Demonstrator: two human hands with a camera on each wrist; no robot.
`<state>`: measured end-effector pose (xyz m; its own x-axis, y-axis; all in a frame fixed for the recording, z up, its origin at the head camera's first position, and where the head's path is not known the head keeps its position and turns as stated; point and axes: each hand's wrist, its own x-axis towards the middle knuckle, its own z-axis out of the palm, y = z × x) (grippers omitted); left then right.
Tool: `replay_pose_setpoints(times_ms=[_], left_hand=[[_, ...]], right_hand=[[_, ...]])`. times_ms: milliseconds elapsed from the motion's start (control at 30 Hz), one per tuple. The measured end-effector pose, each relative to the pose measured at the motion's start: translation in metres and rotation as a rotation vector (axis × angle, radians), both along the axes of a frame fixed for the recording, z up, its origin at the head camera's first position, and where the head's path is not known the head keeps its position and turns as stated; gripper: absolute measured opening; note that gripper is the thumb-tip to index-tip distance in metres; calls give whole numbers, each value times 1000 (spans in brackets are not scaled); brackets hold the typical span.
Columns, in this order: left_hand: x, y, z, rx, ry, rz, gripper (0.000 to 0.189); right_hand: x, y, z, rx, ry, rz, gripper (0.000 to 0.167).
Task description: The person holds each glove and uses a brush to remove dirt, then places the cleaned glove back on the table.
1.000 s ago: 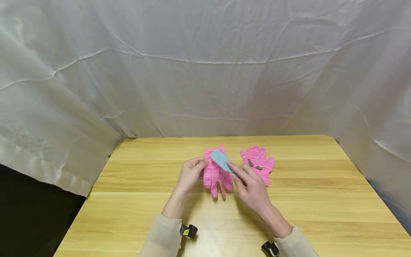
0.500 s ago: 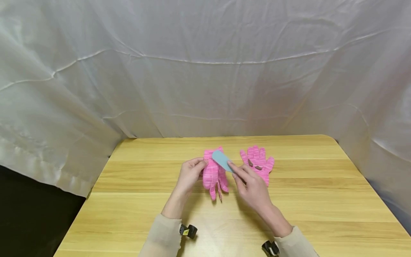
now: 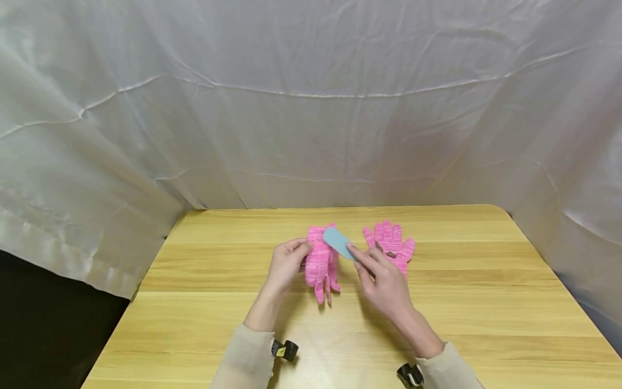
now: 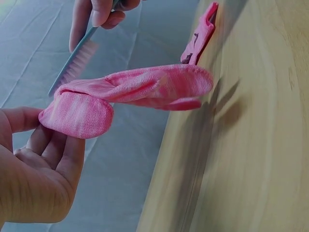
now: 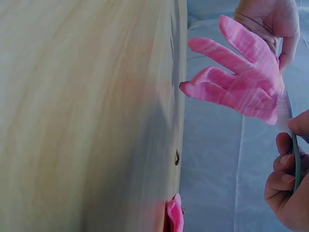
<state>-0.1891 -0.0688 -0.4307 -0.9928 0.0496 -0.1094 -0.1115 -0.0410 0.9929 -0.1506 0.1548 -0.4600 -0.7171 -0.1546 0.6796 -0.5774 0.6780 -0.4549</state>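
Pinched by its edge near the cuff, a pink knitted glove (image 3: 318,265) hangs from my left hand (image 3: 288,263) above the table, its fingers pointing down. My right hand (image 3: 384,281) grips a light blue brush (image 3: 337,241) by the handle, index finger along its back. In the left wrist view the brush's pale bristles (image 4: 82,59) face the glove near the cuff; whether they touch it is hard to tell. A second pink glove (image 3: 398,250) with brown patches lies flat on the table, partly hidden behind my right hand.
The wooden table (image 3: 218,313) extends on all sides of the hands. A silvery grey curtain (image 3: 311,135) hangs behind it and along both sides. Each wrist carries a small black camera, one by the left sleeve (image 3: 248,356).
The brush has shifted slightly right and down across the glove. The held glove has turned, its fingers swinging left and drawing closer together. The second glove stays put.
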Motion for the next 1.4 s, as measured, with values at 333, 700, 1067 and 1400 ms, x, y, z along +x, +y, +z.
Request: replay_pose_setpoints(times_ms=[333,700,1067,1400], left_hand=[[-1,-1,-1,-3,-1,-26,29],[-1,2,-1,-5,-2,-24,29],[0,1,1,18,8,-17,28],[0,1,0,13,-1,-16,28]], right_hand=[[2,-2,2,-127,17,90,49],[0,-4,-1,-31,-2,68,46],[0,-2,-1,-3,5,15,42],[1,-2,0,6,-15,-9,42]])
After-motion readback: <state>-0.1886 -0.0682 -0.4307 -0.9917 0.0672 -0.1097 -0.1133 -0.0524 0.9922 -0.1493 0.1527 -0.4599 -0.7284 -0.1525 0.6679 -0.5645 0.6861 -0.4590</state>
